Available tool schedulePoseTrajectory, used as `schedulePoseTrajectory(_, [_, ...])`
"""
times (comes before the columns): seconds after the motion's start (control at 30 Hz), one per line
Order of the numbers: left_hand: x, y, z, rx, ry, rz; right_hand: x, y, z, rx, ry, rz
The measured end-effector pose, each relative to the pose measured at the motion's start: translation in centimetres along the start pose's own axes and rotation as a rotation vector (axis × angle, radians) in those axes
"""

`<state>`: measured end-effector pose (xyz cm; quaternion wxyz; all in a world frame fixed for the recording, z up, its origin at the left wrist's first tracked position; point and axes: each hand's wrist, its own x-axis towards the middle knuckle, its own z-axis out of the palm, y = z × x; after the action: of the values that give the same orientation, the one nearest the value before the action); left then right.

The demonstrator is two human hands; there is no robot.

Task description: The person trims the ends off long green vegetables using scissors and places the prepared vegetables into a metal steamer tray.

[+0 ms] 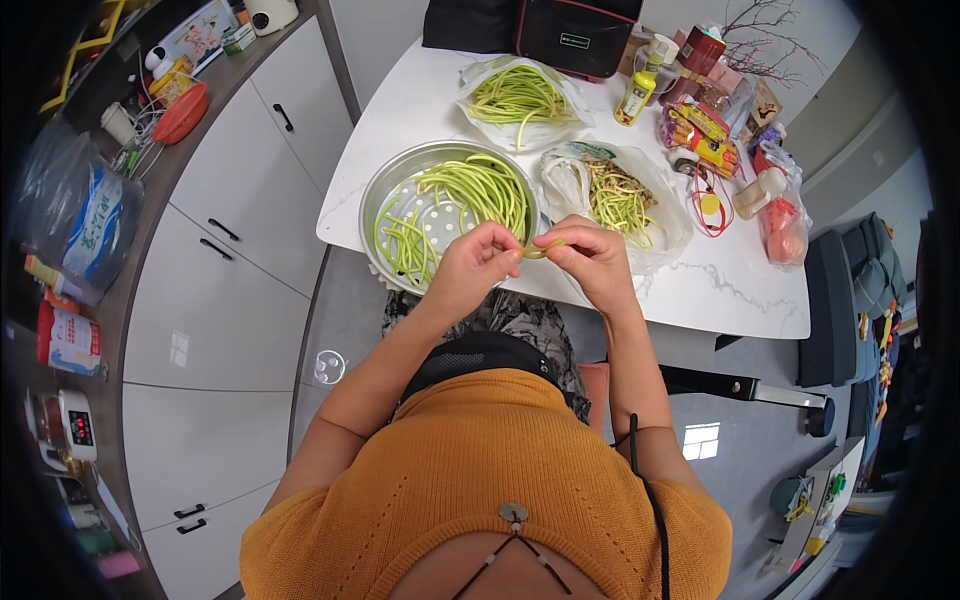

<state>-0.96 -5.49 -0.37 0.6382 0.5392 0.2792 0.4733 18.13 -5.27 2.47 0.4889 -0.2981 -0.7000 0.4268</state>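
Note:
Between my two hands is a thin, bent green stalk (pixel 541 251), over the near edge of the white table. My left hand (pixel 474 266) pinches one side of it between thumb and fingers; my right hand (pixel 594 259) is closed on the other. Just beyond my left hand sits a round metal colander (pixel 372 192). Long green stalks (pixel 492 188) lie curved on its right side, with shorter green pieces (pixel 407 246) on its left. Past my right hand, an open plastic bag (pixel 668 222) holds green and brownish scraps (pixel 622 197).
Farther back, another plastic bag (pixel 572 126) is full of long green stalks. A yellow bottle (pixel 636 98), snack packets (pixel 700 138) and a bag of round reddish things (pixel 785 235) crowd the table's right side. White cabinets (pixel 230 300) run along the left.

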Motion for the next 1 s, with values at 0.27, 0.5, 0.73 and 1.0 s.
schedulePoseTrajectory(0.27, [-0.1, 0.1, 0.1, -0.016, 0.018, 0.009, 0.2, -0.5, 0.7, -0.036, 0.162, 0.059])
schedulePoseTrajectory(0.5, [-0.3, 0.3, 0.7, 0.024, 0.017, -0.015, -0.2, 0.8, 0.8, 0.057, 0.298, 0.198])
schedulePoseTrajectory(0.73, [-0.2, 0.0, 0.6, 0.028, 0.042, -0.035, -0.2, 0.4, 1.9, -0.354, 0.387, 0.026])
schedulePoseTrajectory(1.0, [-0.2, -0.5, 0.4, 0.086, 0.053, -0.046, 0.1, -0.6, 2.2, -0.768, 0.32, -0.19])
